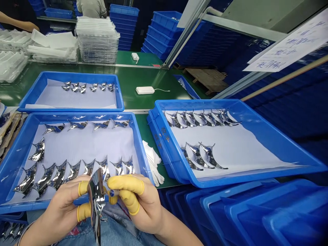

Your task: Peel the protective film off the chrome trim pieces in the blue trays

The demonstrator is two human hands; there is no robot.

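Note:
My left hand (63, 208), with yellow finger cots, is closed on a shiny chrome curved part (96, 201), held upright over my lap. My right hand (135, 203), also in yellow cots, pinches a small dark-tipped tool (112, 193) against the part's edge. Just beyond my hands sits a blue tray (15, 150) lined with white paper, with rows of the same chrome parts (74, 169). A second blue tray (256, 126) at the right holds two more rows of chrome parts (202, 155).
A third blue tray (38, 85) with several small chrome parts lies farther back on the green belt (138, 80). White gloves (153, 162) lie between the trays. Stacked blue bins (243, 218) fill the lower right. Clear plastic trays (97, 41) and another person's arm (17, 22) are at the back.

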